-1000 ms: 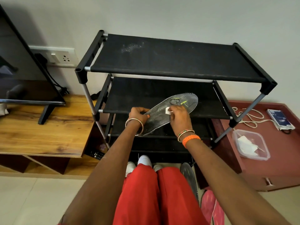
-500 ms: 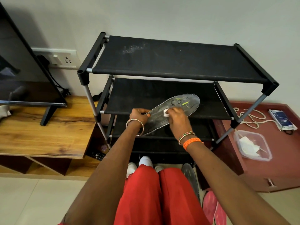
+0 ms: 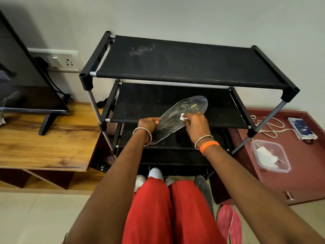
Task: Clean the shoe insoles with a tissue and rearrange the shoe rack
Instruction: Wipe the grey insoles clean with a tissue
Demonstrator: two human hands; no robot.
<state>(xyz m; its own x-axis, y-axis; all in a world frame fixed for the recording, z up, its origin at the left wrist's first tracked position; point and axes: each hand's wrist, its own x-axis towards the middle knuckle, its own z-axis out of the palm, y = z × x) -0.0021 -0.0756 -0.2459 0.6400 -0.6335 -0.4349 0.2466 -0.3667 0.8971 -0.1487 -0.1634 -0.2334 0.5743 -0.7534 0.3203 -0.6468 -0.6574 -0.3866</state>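
One insole [image 3: 177,118] is in your hands, held in the air in front of the middle shelf of the black shoe rack [image 3: 184,67], near the centre of the view. Your left hand [image 3: 148,124] pinches its heel end, thumb on top, while your right hand [image 3: 196,123] presses a small wad of white tissue [image 3: 182,117] against the grey top face, fingers curled round it. You look to be mid-clean: pale dust still shows along the heel half, so this insole seems unfinished. A second dark insole [image 3: 204,189] lies on the floor at five o'clock, beside a pink shoe [image 3: 228,224], and I judge it still awaits wiping. White shoes [image 3: 154,173] peek out at six o'clock by your knees. The rack's visible shelves hold nothing and the top one carries a dusty smear, so rearranging appears not begun. Spare tissues sit in a clear plastic box [image 3: 270,155] on the maroon worktop [image 3: 299,182] at three o'clock. Compared with half a second ago, your right hand has slid the tissue slightly toward the toe end; your left grip is unchanged.
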